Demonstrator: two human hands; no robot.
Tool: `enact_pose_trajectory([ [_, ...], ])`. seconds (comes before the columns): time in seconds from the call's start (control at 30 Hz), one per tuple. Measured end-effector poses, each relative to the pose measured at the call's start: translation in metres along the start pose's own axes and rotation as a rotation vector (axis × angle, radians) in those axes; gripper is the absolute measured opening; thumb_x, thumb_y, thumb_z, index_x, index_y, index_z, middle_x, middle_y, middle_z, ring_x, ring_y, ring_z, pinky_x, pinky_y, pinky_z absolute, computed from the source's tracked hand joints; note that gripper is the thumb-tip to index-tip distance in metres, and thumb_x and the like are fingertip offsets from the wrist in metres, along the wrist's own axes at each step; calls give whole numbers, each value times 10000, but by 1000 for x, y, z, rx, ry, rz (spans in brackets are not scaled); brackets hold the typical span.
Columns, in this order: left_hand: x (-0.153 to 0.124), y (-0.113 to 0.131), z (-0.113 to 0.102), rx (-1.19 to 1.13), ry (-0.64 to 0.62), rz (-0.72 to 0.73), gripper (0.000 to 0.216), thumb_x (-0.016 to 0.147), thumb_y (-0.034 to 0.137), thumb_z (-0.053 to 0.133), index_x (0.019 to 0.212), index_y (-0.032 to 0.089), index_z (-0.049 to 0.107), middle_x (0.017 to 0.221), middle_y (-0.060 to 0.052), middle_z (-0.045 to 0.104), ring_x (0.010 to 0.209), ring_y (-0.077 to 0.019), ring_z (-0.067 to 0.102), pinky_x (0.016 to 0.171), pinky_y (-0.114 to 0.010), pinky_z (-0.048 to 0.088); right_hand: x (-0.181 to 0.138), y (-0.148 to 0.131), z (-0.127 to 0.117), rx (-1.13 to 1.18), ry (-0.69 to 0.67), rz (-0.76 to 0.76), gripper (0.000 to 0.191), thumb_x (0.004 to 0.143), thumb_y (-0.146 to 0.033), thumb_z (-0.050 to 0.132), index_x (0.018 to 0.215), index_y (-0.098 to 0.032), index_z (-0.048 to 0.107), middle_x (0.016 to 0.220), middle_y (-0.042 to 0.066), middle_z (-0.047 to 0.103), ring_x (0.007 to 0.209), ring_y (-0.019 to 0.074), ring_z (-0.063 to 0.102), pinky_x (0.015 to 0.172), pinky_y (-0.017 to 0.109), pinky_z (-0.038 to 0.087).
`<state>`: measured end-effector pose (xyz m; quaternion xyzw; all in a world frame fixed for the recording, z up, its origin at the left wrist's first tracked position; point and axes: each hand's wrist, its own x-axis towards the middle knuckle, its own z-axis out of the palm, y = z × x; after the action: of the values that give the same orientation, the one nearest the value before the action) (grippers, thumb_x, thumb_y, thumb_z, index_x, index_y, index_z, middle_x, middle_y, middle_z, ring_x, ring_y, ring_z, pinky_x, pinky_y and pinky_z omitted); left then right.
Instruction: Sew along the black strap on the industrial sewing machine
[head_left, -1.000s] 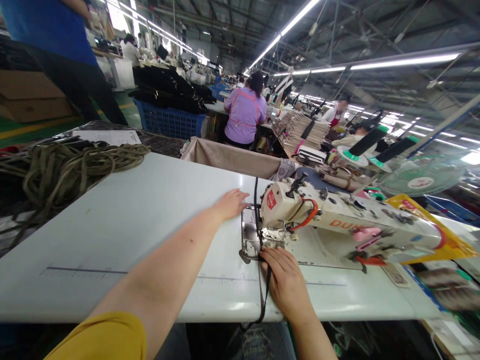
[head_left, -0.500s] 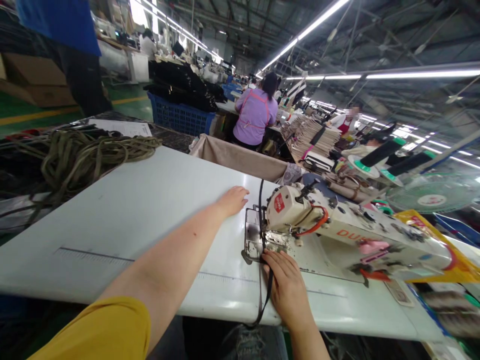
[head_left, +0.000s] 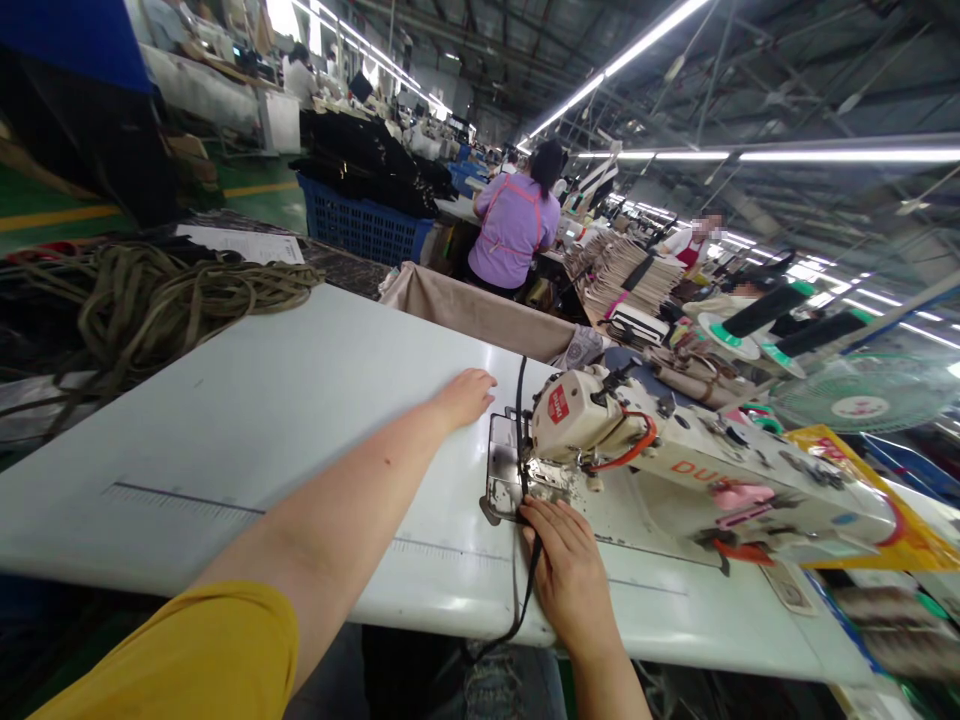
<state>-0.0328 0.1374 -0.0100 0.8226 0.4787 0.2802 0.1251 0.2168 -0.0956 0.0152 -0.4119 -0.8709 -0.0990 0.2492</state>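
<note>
A narrow black strap (head_left: 523,400) runs lengthwise over the metal plate of a white sewing machine (head_left: 581,410), under its head, and hangs past the table's front edge in a loop. My right hand (head_left: 566,560) lies just in front of the plate, its fingertips pressed on the strap and the thumb partly hidden. My left hand (head_left: 466,398) rests on the table to the left of the strap's far end. Its fingers are loosely bent, apart from the strap, with nothing seen in them.
A tangled heap of olive cords (head_left: 150,300) lies at the left near a paper sheet (head_left: 244,247). Beyond the table stand a beige cloth-lined bin (head_left: 480,315) and a blue crate (head_left: 367,220). A co-worker in purple (head_left: 514,225) sits ahead. Thread cones (head_left: 765,310) and a fan (head_left: 859,405) are right.
My view has shifted slightly. The strap's hanging loop swings a little to the left. Both hands keep nearly the same places. A person in blue at far left has moved further left.
</note>
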Motion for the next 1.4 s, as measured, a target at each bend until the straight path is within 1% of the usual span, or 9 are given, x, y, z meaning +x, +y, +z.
enact_pose_trajectory([
  [0.4,0,1,-1,19,-30,-12,369,1022,253,588,1351,124,696,1385,-161,704,1374,-307,611,1238,-436,453,1,0,1,-7,4,-4,271,1147,-236,500,1361,-207,664,1332,94,772,1227,254,734,1131,516,545],
  [0.7,0,0,0,28,-36,-15,378,1031,259,579,1368,122,684,1393,-152,704,1380,-307,605,1241,-436,449,1,-1,1,-8,9,0,262,1146,-236,507,1351,-208,668,1331,95,772,1221,251,735,1132,514,550],
  [0.97,0,-5,3,33,-29,-3,354,1024,272,585,1338,152,693,1394,-143,707,1365,-293,616,1239,-437,450,0,-1,0,2,0,15,268,1134,-222,522,1350,-213,680,1349,99,766,1232,246,734,1148,517,555],
  [1.1,-1,-5,3,29,-24,12,354,1027,273,578,1335,140,690,1392,-154,707,1355,-291,622,1246,-443,443,0,-2,0,17,-8,31,276,1124,-217,538,1356,-212,688,1356,102,764,1248,248,729,1158,522,557],
  [1.27,-1,-5,3,29,-17,9,335,1024,269,589,1320,156,698,1381,-147,712,1352,-295,625,1227,-440,460,0,-3,-1,25,-11,38,304,1121,-199,524,1371,-222,695,1337,105,771,1240,246,735,1159,524,562],
  [1.4,-2,-4,1,33,-16,17,329,1013,248,606,1307,140,705,1363,-156,718,1342,-295,630,1236,-436,452,-1,-3,0,28,-9,38,306,1118,-186,525,1376,-214,688,1337,103,772,1239,243,735,1151,520,565],
])
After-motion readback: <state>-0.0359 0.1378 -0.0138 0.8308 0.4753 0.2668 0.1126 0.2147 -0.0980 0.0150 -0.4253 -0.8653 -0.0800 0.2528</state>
